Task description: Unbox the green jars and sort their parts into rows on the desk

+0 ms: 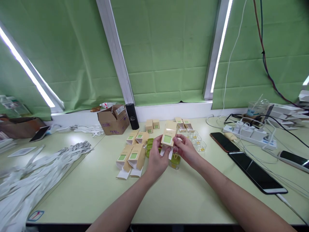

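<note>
Between both hands, above the table, is a small beige cardboard box [169, 130] with a green window and a loose flap at its lower end. My left hand [157, 158] is closed around its left side and lower flap. The fingers of my right hand [187, 149] pinch its lower right edge. Beneath and behind the hands stand green-lidded clear containers [175, 161], partly hidden. Similar boxes with unfolded flaps [136, 156] lie to the left, and more boxes [182, 124] stand behind. Clear round cups with yellow centres [199, 145] sit just right of my right hand.
White straps [55, 170] spread over the left of the table. An open brown carton [113, 120] and a black bottle [132, 116] stand at the back. On the right lie a tablet [257, 172], phones [224, 142] and a cabled power strip [249, 135].
</note>
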The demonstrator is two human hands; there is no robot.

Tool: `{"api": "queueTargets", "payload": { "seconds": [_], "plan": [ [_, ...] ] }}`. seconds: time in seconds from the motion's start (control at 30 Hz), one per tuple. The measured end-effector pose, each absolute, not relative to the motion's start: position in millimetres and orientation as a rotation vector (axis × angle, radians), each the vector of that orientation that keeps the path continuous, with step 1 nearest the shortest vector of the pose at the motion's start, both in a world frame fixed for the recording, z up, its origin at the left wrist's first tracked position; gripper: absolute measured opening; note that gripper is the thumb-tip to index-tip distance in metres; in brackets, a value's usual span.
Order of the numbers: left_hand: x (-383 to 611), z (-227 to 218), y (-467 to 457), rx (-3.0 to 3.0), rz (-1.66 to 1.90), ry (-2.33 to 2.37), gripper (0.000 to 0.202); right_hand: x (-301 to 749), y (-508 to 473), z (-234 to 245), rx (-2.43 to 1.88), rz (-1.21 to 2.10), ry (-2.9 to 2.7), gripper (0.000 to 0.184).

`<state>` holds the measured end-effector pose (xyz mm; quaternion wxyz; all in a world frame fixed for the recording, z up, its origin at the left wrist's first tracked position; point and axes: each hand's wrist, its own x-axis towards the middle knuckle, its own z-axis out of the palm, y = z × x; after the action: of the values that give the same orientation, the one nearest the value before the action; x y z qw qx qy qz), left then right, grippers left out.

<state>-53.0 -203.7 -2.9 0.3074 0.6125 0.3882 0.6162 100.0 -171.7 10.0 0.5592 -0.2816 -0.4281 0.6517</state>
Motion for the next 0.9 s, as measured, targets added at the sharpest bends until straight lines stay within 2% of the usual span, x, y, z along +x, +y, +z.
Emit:
{"api": "queueTargets", "payload": {
  "seconds": [0.17, 0.37, 0.67, 0.83, 0.9],
  "plan": [
    [-57.7, -2.0, -204.1, 1.744, 1.735, 1.112, 0.038, 100.2, -172.8, 10.8, -0.688, 1.524, -1.055, 0.061],
    [-60.4, -10.0, -204.3, 1.797, 1.709, 1.08, 0.04, 102.6, -169.1, 6.4, -0.676, 1.505, -1.102, 0.051],
    [-58.9, -12.8, -196.8, 1.565, 1.75, 1.068, 0.038, 101.2, -174.4, 6.5, -0.669, 1.542, -1.155, 0.049],
    [-56.4, -9.3, -200.2, 1.54, 1.702, 1.057, 0.06, 102.6, -173.9, 6.8, -0.691, 1.568, -1.118, 0.051],
    [-55.6, -8.9, -201.7, 1.559, 1.675, 1.058, 0.061, 104.0, -173.3, 8.1, -0.713, 1.55, -1.097, 0.051]
  ]
}}
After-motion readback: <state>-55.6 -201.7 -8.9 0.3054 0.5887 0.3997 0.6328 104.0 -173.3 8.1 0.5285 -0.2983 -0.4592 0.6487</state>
